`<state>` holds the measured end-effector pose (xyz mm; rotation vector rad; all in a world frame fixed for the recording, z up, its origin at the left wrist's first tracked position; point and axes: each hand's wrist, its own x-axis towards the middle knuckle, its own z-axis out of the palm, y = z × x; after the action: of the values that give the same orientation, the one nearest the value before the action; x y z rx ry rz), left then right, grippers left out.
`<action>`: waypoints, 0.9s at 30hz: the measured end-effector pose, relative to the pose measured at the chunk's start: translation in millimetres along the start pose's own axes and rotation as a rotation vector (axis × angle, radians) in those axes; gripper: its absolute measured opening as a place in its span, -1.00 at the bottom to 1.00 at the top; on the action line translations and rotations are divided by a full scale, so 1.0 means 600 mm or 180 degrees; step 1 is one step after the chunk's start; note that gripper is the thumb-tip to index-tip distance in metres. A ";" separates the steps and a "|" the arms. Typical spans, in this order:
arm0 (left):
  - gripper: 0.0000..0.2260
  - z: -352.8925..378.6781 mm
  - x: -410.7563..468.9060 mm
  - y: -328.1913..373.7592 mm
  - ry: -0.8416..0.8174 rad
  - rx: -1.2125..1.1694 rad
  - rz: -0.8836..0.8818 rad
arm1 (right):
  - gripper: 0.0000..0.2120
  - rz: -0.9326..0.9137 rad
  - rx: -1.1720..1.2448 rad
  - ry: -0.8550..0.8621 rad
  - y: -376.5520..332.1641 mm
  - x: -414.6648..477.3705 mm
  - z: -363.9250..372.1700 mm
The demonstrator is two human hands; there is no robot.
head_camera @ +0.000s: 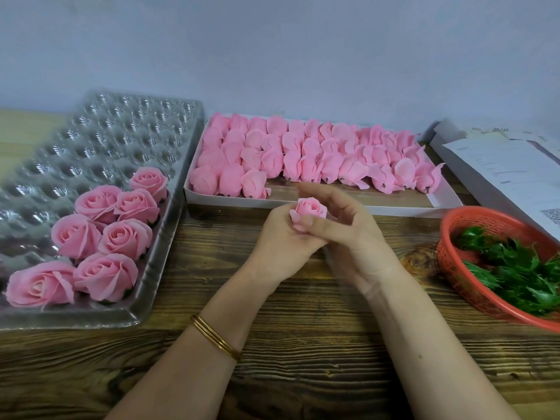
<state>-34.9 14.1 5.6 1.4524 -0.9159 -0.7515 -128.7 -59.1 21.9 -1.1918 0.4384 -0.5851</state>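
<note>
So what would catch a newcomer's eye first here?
Probably the pink rose held by the left hand and right hand at the centre of the wooden table. Behind it a white box is packed with pink rose heads, and seven opened roses sit in the clear tray on the left. A red basket of green leaves stands right.

Both hands, left hand point(280, 237) and right hand point(348, 234), hold a pink rose point(309, 211); wooden table point(303, 344) beneath.

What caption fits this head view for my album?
The left hand and right hand hold a pink rose in front of the box of buds.
</note>
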 end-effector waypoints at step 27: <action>-0.86 -0.005 -0.003 0.002 -0.0212 -0.0169 0.0035 | -0.74 -0.0233 -0.0446 -0.0198 -0.002 -0.006 -0.003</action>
<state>-33.0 16.9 6.7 1.3819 -0.9472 -0.8144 -132.6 -58.5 22.7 -1.3611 0.3890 -0.5859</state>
